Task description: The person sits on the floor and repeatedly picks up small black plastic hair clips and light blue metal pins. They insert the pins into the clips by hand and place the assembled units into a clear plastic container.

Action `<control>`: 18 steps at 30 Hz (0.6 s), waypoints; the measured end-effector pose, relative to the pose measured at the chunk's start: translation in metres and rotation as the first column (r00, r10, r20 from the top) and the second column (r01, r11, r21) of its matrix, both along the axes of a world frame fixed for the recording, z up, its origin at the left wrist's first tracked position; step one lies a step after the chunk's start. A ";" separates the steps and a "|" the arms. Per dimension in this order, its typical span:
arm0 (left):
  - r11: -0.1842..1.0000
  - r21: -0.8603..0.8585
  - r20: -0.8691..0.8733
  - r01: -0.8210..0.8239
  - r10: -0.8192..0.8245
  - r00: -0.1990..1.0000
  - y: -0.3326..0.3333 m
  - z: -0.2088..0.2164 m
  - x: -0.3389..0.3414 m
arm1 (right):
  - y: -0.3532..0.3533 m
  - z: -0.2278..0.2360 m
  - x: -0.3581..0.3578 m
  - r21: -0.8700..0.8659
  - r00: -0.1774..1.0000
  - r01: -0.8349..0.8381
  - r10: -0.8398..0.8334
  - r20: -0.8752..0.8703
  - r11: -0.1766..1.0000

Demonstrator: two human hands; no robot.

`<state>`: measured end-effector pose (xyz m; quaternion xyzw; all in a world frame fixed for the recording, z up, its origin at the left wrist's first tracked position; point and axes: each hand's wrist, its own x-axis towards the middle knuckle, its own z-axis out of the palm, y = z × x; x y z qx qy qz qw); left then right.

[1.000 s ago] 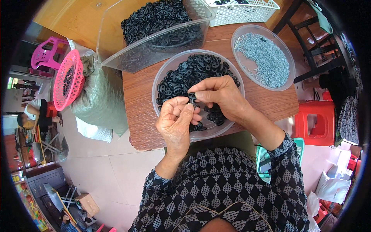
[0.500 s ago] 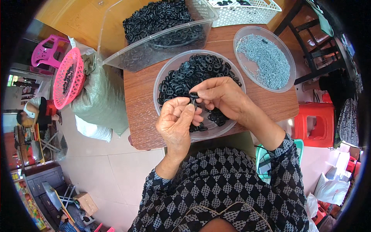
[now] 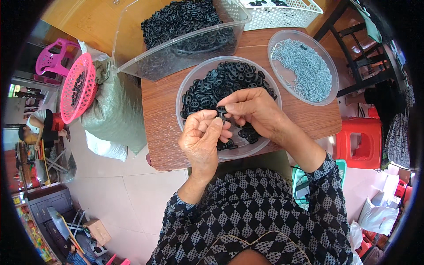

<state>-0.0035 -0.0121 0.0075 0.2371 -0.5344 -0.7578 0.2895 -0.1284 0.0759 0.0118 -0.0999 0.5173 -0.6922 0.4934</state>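
We see both hands raised together over the near side of a round clear plastic bowl [image 3: 187, 84] that stands on a small wooden table [image 3: 163, 119]. The left hand [image 3: 201, 139] comes up from the lower edge with its back toward us, fingers curled close together and thumb and forefinger pressed on a small black plastic piece [image 3: 221, 110]. The right hand [image 3: 251, 110] reaches in from the right, wrist bent, its fingertips pinching the same piece from the other side, so the two hands meet at it. The piece sits between the fingertips just above the heap of black oval rings [image 3: 221, 84] that fills the bowl. Both forearms wear a dark sleeve [image 3: 247, 212] with a pale diamond check.

Beyond the bowl, a rectangular clear bin [image 3: 132, 44] lies tilted on the far left of the table, holding more black rings. To the right stands a second round clear bowl [image 3: 329, 95] of small grey metal pins. Behind it we see a white lattice basket [image 3: 287, 15] at the far edge. Left of the table, a grey-green sack [image 3: 115, 110] leans against it, with a pink mesh basket [image 3: 66, 95] resting on its top and a pink stool [image 3: 55, 55] behind. A red stool [image 3: 360, 141] stands on the floor to the right.
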 end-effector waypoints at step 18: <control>1.000 -0.015 0.006 -0.009 0.009 1.000 0.001 -0.002 -0.001 | 0.001 -0.001 0.010 -0.042 0.901 0.038 -0.052 -0.431 0.998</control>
